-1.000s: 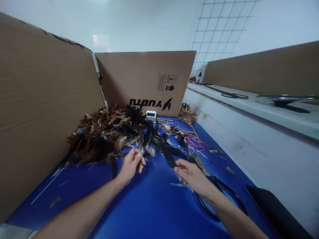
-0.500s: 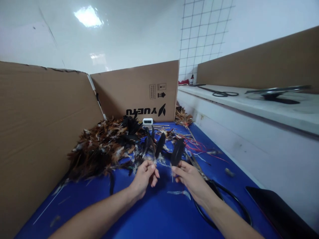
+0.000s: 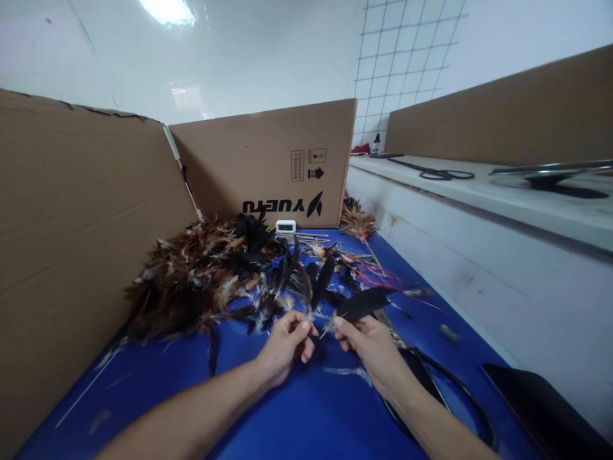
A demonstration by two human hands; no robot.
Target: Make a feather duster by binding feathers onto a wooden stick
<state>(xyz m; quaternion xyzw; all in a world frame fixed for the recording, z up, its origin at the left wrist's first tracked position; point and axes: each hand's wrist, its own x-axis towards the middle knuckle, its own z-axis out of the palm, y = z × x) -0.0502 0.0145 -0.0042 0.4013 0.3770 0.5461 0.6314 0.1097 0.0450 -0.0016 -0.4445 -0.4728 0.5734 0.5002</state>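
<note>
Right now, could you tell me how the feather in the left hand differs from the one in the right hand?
The feather in the left hand stands nearly upright and looks narrow; the feather in the right hand lies close to level, pointing right, and looks broader. The left hand keeps its feather near the feather pile; the right hand holds its feather over the bare blue table. Both are black and pinched at the quill end.

A blue bench (image 3: 297, 409) carries a heap of brown and black feathers (image 3: 201, 281) at its left. Red threads (image 3: 378, 276) and thin sticks (image 3: 311, 236) lie farther back, beside a small white device (image 3: 286, 225). A black cable loop (image 3: 450, 396) and a dark flat slab (image 3: 541, 409) rest at the right. Cardboard walls (image 3: 71, 243) stand along its edges.
</note>
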